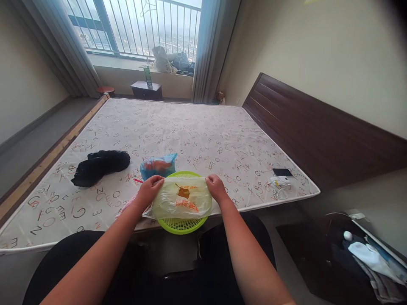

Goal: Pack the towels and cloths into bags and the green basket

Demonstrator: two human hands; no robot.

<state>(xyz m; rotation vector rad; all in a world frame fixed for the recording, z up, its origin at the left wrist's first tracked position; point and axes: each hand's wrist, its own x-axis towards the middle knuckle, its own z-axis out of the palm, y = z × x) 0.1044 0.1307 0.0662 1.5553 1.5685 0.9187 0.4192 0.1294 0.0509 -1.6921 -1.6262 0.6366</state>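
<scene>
A thin white plastic bag [165,203] with orange print is stretched flat between my two hands. My left hand [149,189] pinches its upper left corner. At the upper right corner, my right hand [217,187] is closed on the same bag. Beneath the bag is a lime-green plastic basket [182,228], whose rim and mesh side show above and below it; its inside is mostly covered. Just beyond the basket lies a blue plastic bag [151,170] with something reddish-orange inside. Some pink material [129,206] shows by my left wrist.
A black plastic bag [101,166] lies on the letter-patterned mattress [190,127] at left. Near its right edge are a dark phone [282,172] and a white device with a cable [280,182]. A dark headboard [311,123] stands at right, and a nightstand [146,91] by the window.
</scene>
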